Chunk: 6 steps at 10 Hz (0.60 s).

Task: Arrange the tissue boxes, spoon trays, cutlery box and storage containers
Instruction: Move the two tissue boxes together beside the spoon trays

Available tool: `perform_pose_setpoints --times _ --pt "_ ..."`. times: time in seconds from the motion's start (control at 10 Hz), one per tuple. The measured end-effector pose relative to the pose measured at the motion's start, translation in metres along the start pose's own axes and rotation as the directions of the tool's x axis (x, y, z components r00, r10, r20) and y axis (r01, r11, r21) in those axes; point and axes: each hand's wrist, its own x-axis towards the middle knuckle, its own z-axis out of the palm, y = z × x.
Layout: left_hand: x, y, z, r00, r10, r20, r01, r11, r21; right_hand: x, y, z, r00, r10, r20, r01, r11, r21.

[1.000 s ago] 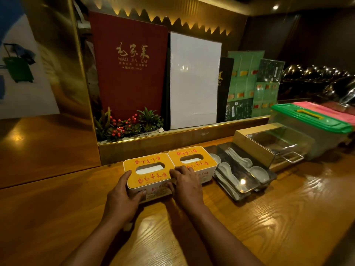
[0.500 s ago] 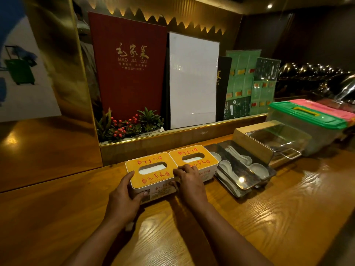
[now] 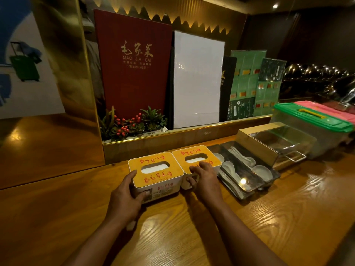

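Observation:
Two white tissue boxes with orange lids stand side by side on the wooden counter. My left hand grips the left tissue box at its near left corner. My right hand rests on the right tissue box, fingers over its lid and thumb on its front. To the right lie two metal spoon trays with white spoons, then a cutlery box with a clear lid, then a storage container with a green lid and one with a pink lid.
A raised ledge runs behind the boxes, holding a red menu, a white board, green cards and a small plant with red berries. A gold mirrored panel stands at the left.
My right hand has slid from the gap between the boxes onto the right box. The two boxes sit a little closer to the ledge.

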Motion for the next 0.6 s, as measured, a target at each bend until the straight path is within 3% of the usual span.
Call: perform_pose_setpoints --times 0.4,0.6 --pt "-0.007 0.002 0.0 1.0 0.002 -0.015 -0.002 1.0 0.008 -0.001 -0.004 -0.008 1.0 -0.009 0.003 0.009 0.998 0.065" --pt "-0.007 0.01 -0.004 1.0 0.01 0.011 -0.01 0.999 0.048 -0.002 0.0 -0.019 0.996 -0.003 0.094 -0.002 0.999 0.052"
